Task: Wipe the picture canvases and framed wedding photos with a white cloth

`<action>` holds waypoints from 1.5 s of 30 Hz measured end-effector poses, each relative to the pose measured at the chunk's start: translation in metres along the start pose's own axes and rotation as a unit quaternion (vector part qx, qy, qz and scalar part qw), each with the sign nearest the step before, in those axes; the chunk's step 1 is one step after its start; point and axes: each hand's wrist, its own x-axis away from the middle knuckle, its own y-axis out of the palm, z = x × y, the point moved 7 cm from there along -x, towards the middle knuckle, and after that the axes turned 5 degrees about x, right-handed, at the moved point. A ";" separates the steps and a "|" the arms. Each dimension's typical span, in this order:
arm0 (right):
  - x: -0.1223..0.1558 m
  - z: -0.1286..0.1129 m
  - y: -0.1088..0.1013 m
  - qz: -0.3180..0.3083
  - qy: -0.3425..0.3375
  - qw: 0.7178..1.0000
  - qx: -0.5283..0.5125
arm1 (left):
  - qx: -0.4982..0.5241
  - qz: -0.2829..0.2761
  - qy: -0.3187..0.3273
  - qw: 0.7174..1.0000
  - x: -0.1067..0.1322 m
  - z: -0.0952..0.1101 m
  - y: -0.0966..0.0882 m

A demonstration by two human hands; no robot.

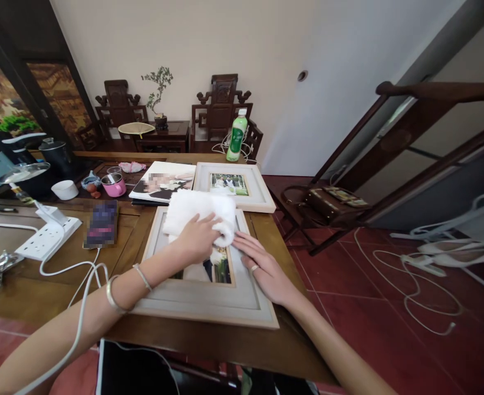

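A pale framed photograph (pixel 209 304) lies flat on the wooden table (pixel 266 230) right in front of me. My left hand (pixel 198 237) presses a folded white cloth (pixel 192 211) down on the frame's glass, fingers curled over it. My right hand (pixel 262 266), a ring on one finger, lies flat with fingers stretched out on the frame's right side, holding nothing. Bracelets circle my left wrist.
A second framed photo (pixel 262 192) and an unframed print (pixel 162 184) lie beyond. A green bottle (pixel 236 137), a pink pot (pixel 114 185), a white bowl (pixel 65 190), a phone (pixel 101 224) and a power strip (pixel 46 238) with cables are on the table. The table's right edge drops to red floor tiles.
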 end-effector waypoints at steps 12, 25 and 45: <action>0.000 -0.001 0.000 0.005 0.014 1.000 -0.009 | -0.070 -0.055 -0.157 0.984 0.105 -0.021 -0.005; -0.001 -0.001 -0.001 0.000 0.016 1.000 -0.016 | 0.039 -0.022 -0.133 0.990 0.126 0.006 0.006; -0.011 0.003 0.002 0.031 0.085 0.996 -0.008 | 0.096 0.025 -0.059 0.993 0.145 0.050 0.002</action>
